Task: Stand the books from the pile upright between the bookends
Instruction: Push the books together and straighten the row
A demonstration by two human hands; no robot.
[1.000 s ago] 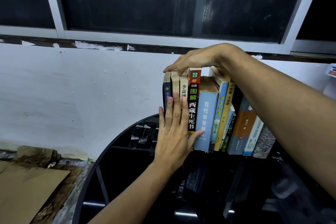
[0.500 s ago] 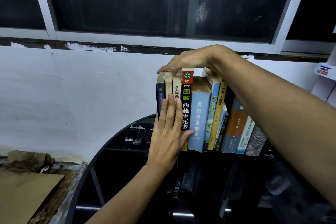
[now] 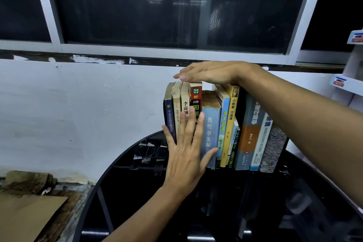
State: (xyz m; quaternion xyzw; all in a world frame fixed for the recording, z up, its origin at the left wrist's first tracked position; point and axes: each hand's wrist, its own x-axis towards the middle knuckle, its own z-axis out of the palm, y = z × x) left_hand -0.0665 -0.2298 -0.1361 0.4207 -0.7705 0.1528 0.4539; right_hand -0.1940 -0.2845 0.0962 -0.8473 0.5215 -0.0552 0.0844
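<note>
Round table edge curves at 8 o'clock of the books; left hand presses spines, fingers spread; right hand flat atop

The row of books stands on the bench against the wall, with cardboard lying lower left.

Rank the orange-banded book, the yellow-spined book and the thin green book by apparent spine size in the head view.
1. orange-banded book: broadest spine, though the right forearm hides its top.
2. yellow-spined book: tallest, but narrow.
3. thin green book: clearly smallest, a sliver between them.
</note>
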